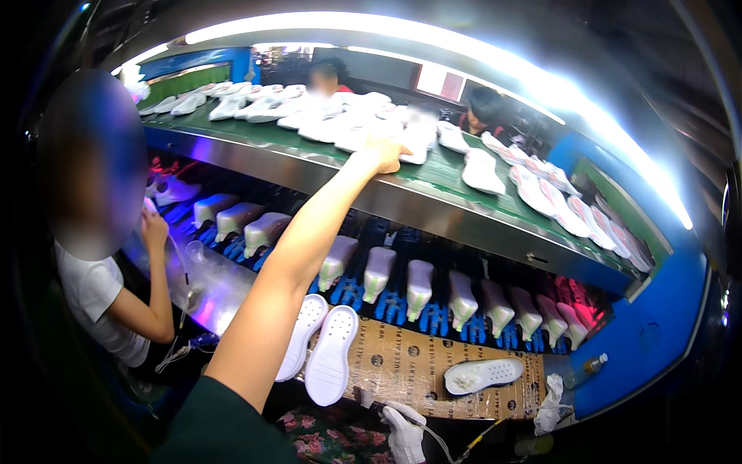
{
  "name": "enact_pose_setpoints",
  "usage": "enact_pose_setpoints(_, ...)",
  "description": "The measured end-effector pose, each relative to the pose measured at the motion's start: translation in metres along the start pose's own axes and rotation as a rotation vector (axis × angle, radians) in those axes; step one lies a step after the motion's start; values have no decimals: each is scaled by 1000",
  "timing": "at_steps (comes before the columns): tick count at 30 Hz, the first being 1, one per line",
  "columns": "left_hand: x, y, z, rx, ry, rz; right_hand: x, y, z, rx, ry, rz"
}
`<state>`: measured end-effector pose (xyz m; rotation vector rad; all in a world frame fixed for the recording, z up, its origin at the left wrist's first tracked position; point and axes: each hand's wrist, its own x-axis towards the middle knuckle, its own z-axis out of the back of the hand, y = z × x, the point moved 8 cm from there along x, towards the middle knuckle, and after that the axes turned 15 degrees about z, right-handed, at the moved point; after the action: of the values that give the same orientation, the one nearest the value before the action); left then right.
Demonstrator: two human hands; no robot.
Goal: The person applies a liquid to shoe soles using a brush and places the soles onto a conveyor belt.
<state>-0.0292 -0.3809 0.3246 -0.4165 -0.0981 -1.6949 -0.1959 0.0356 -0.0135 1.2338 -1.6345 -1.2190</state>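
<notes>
- My bare left hand [379,155] is on the near edge of a raised, green-topped shelf with a shiny metal front [440,209], around the middle of its length.
- Just beside my thumb, at that near edge, lies a white, rounded shoe upper [421,143]; my fingers are partly hidden among the white shoes there, so I cannot tell whether they grasp one.
- To the left along the shelf, more white shoe uppers [270,104] crowd together; one single white upper [483,172] lies to the right, near the front edge, and a slanting row of white shoe pieces [541,195] runs toward the right end.
- Under the shelf hangs a row of pale shoe forms with light green lines [419,286], set on blue holders [392,308].
- Below, on the cardboard-covered desk [410,348], two long white soles [332,359] lie side by side at the left end; another white sole [487,375] lies toward the right.
- At the desk's right corner are a clear bottle [585,373] and a crumpled white cloth [549,406].
- My right hand, in a white glove [406,435], is by the near edge, beside a thin cord; its grip is unclear.
</notes>
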Motion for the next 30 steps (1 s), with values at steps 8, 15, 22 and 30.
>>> enact_pose_setpoints(8,11,9,12,81,-155,-3,12,22,-13,-123,40,52)
enact_pose_setpoints(15,17,75,14,135,-408,-55,14,-10,0,-79,-27,-17)
enact_pose_setpoints(22,4,123,32,135,-347,69,18,-11,-9,-46,8,-13)
enact_pose_setpoints(30,-73,100,65,-353,-604,-188,26,-11,0,232,-17,-123)
